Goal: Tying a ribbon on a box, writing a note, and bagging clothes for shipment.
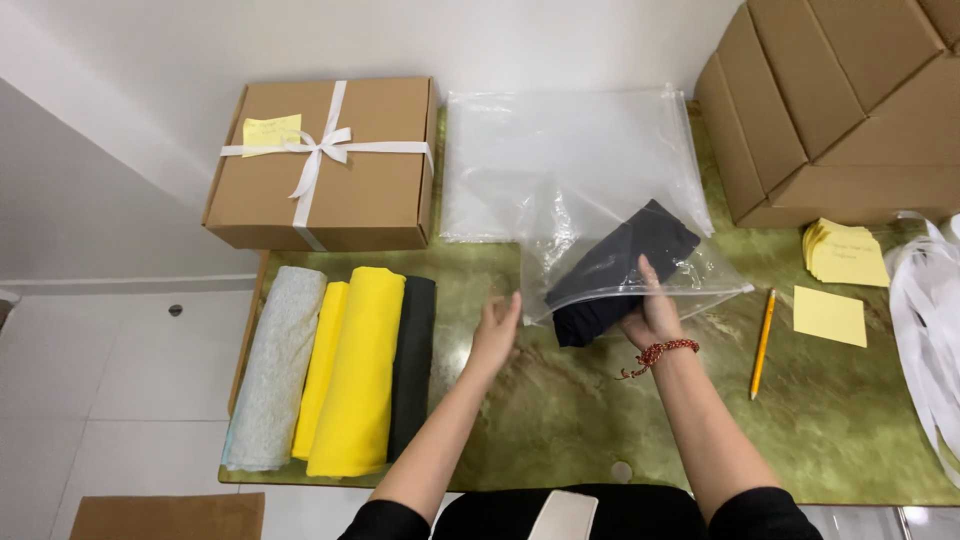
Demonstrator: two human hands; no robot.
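A folded black cloth (625, 262) lies partly inside a clear plastic bag (640, 250) held above the green marbled table (560, 400). My right hand (652, 305), with a red bead bracelet on the wrist, grips the cloth's near end at the bag's mouth. My left hand (497, 330) holds the bag's left edge by its open mouth. The far part of the cloth is seen through the plastic.
A stack of clear bags (560, 150) lies behind. A ribbon-tied cardboard box (325, 165) sits back left, plain cartons (840, 100) back right. Rolled grey, yellow and black fabrics (340, 370) lie left. A pencil (763, 342), yellow notes (830, 315) and white ribbon (930, 330) lie right.
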